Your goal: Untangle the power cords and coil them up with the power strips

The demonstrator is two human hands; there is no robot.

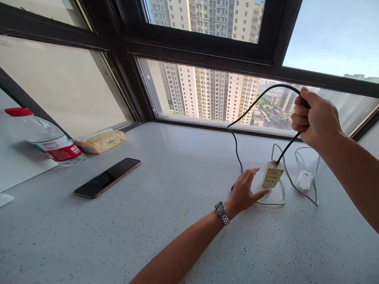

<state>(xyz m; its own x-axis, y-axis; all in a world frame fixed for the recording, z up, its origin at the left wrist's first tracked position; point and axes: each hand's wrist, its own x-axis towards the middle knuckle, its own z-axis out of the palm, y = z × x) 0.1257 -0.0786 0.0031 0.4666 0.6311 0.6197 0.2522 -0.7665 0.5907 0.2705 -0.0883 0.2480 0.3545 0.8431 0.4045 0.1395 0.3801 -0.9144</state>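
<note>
My right hand (318, 116) is raised at the right, its fingers wrapped round a black power cord (284, 150). One stretch runs down from the fist to a cream power strip (272, 174) with several sockets. Another stretch arcs left and drops behind my left hand (245, 190), where a dark end partly shows. My left hand is open, thumb and fingers spread, just left of the power strip. I cannot tell whether the thumb touches it. The strip hangs tilted; whether its bottom touches the counter is unclear. A white cord (271, 204) lies looped beneath it.
On the speckled counter (166, 228), a white plug-like block (304, 180) with a looped cord lies at right. A black phone (108, 177), a tissue pack (102, 142) and a tilted red-capped bottle (56, 138) are at left. Dark-framed windows (201, 53) border the back.
</note>
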